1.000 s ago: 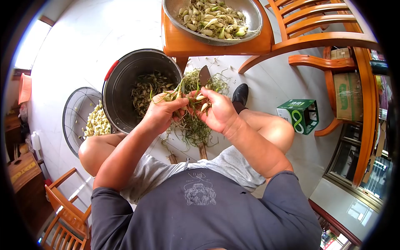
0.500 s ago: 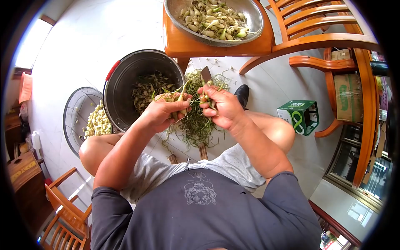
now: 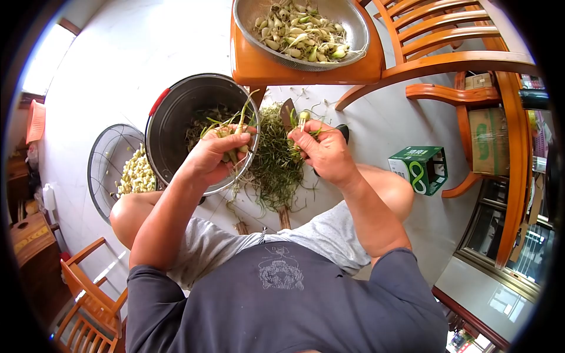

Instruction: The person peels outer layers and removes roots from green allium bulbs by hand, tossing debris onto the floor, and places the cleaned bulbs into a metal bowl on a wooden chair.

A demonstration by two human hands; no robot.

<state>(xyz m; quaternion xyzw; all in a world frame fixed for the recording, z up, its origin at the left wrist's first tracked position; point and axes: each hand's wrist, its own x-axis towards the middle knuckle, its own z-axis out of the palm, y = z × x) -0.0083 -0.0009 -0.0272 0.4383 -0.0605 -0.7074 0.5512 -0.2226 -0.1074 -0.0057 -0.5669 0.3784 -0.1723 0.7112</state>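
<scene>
Above the right side of a dark metal pot [image 3: 170, 117], my left hand [image 3: 215, 152] closes round several small onion bulbs [image 3: 238, 130]; green stems stick up from them. My right hand [image 3: 329, 153] is closed on a knife, its dark broad blade [image 3: 286, 113] pointing up and away. Between thumb and fingers of that hand sits one pale onion bulb [image 3: 303, 117] with green leaf bits. The knife's handle is hidden in the palm. Below and between the hands lies a heap of green trimmings [image 3: 272, 162]. More unpeeled bulbs lie inside the pot.
A metal colander [image 3: 359, 35] full of bulbs stands on a wooden stool [image 3: 253, 73] ahead. Left of the pot, a wire-ribbed basket [image 3: 103, 176] holds peeled pale bulbs [image 3: 138, 173]. At right are a green box [image 3: 419, 167] and a wooden chair [image 3: 453, 62].
My hands have moved apart: the left one with its onion bulbs went left toward the pot, the right one slightly right. One bulb now shows upright in my right hand beside the blade.
</scene>
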